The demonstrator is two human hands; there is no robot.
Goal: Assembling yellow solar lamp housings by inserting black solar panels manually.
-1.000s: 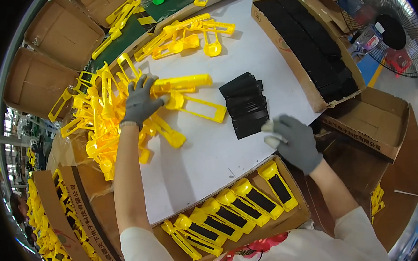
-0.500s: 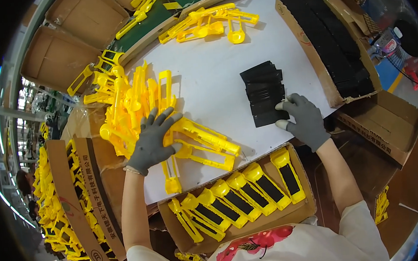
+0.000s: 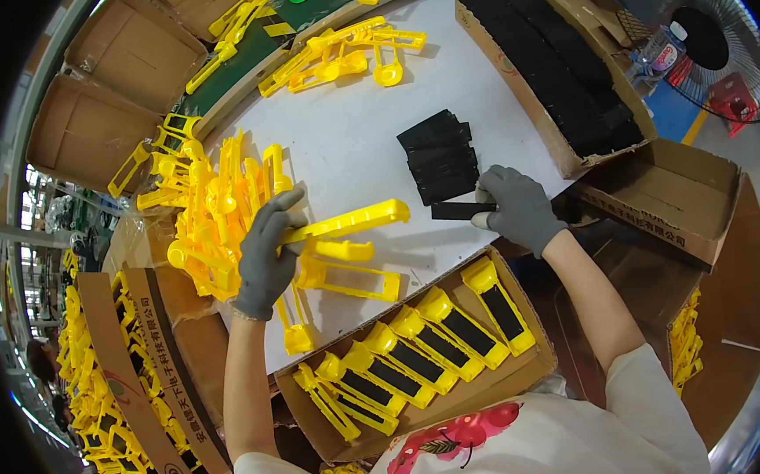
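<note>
My left hand (image 3: 265,256), in a grey glove, is closed on the end of a yellow plastic frame (image 3: 365,218) lifted over the white table. A second yellow frame (image 3: 348,279) lies below it. To the left spreads a heap of yellow frames (image 3: 207,218). My gloved right hand (image 3: 519,211) pinches one end of a thin black strip (image 3: 453,211). Just beyond that strip, overlapping black strips (image 3: 441,158) lie in a fanned stack. Close to my body, a shallow cardboard box (image 3: 543,359) holds several yellow frames with black strips set in them.
A carton of black strips (image 3: 553,66) stands at the far right, with a fan (image 3: 701,38) and a bottle (image 3: 666,48) beyond. Further yellow frames (image 3: 341,55) lie at the table's back. At left, a tall carton (image 3: 152,376) contains many yellow frames.
My left hand, open over the frames before, has closed on one and raised it. My right hand has drawn a black strip off the stack toward me. The view has shifted slightly.
</note>
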